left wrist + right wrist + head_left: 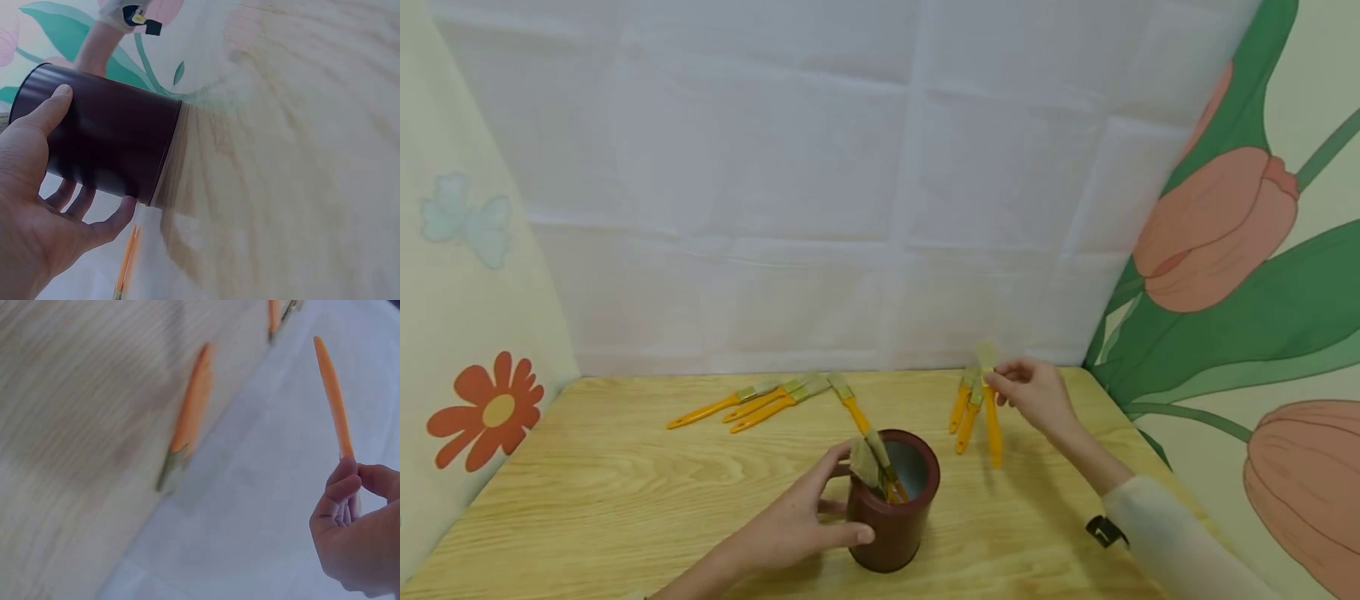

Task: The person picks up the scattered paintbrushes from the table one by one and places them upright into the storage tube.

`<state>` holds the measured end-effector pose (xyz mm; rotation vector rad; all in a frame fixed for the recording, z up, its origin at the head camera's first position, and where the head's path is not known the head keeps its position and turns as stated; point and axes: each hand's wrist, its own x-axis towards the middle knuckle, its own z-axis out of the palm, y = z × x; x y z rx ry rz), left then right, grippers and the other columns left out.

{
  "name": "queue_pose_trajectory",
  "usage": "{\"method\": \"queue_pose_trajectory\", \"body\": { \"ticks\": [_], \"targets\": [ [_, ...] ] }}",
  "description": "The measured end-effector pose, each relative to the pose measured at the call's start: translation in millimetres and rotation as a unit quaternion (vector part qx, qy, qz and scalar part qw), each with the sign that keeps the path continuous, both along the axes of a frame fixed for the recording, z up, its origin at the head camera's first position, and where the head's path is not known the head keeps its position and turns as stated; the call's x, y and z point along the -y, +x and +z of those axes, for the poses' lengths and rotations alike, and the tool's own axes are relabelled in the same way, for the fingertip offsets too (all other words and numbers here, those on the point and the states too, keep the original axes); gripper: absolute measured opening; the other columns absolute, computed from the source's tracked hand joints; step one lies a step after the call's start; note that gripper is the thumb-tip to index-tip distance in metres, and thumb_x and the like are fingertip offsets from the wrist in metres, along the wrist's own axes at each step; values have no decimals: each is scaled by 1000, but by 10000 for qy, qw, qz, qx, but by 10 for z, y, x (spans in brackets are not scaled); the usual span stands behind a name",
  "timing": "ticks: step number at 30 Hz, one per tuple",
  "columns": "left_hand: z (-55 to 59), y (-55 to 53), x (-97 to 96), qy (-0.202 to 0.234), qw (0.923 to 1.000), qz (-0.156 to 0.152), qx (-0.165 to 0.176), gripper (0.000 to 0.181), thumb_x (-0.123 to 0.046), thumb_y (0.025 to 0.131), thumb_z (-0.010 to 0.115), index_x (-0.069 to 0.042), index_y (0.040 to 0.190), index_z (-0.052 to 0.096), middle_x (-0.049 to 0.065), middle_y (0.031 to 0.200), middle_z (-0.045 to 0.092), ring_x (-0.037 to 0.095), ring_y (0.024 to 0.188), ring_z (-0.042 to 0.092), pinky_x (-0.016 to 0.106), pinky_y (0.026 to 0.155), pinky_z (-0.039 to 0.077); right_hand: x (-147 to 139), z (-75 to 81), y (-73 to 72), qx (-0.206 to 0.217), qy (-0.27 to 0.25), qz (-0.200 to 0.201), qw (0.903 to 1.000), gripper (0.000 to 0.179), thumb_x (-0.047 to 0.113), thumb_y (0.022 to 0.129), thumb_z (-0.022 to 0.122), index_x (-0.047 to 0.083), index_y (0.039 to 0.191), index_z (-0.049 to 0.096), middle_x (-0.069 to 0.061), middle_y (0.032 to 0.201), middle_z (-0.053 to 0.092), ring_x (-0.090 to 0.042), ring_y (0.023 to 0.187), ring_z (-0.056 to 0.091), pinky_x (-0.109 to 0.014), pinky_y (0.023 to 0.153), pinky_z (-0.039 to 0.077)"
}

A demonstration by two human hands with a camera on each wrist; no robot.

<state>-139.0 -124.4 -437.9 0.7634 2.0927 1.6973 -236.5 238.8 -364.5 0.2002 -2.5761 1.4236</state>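
My left hand [797,521] holds a dark maroon cylindrical cup [887,533], thumb on the near side and fingers around the far side. The cup stands upright on the table, with several paintbrushes [865,462] leaning inside, bristles up. At the right, my right hand [1033,396] pinches a flat paintbrush [993,429] near its ferrule. Its orange handle [334,400] points down in the head view, with pale bristles above the fingers. Two more paintbrushes [967,425] lie on the table just left of that hand.
Three paintbrushes [763,412] lie grouped at the back left of the wood-grain table [625,492]. Another paintbrush [852,407] lies behind the cup. A white sheet [775,167] hangs along the table's back edge, and patterned walls with flowers flank both sides.
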Motion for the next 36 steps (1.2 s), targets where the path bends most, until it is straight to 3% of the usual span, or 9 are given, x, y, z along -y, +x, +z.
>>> {"method": "queue_pose_trajectory", "body": {
  "ticks": [11,15,20,28,36],
  "targets": [
    [-8,9,-5,133,9999,-45,17,83,-25,94,78,-41,158,26,-6,160,29,29,145,31,37,99,49,380,432,454,-1137,-345,477,9918,27,34,93,78,9,102,70,-4,87,72,-26,71,68,-31,59,55],
    [-8,13,-6,112,9999,-26,-24,85,-26,93,79,-42,158,26,-6,159,31,28,144,31,37,99,50,494,563,602,-1434,-717,669,9848,20,24,93,79,9,103,70,-5,87,71,-27,72,68,-31,60,56],
    [-2,4,-13,75,9999,6,-76,86,-26,92,80,-42,158,27,-7,159,32,27,144,33,37,98,50,632,650,771,-1667,-1093,1190,9727,13,10,94,76,7,105,70,-6,88,72,-27,71,68,-34,64,59],
    [0,-3,-16,99,9999,-9,-138,85,-26,93,80,-42,157,28,-8,158,32,27,143,33,39,99,50,792,591,881,-1922,-1319,1558,9599,10,5,96,73,7,105,68,-6,86,71,-25,72,68,-34,61,58],
    [-1,-3,-9,88,10000,-24,-37,83,-26,94,79,-43,157,28,-9,159,31,25,143,33,39,99,49,895,319,945,-1402,-1589,2012,9564,12,4,97,71,5,108,67,-9,92,71,-28,76,69,-37,64,60]
  ]
}}
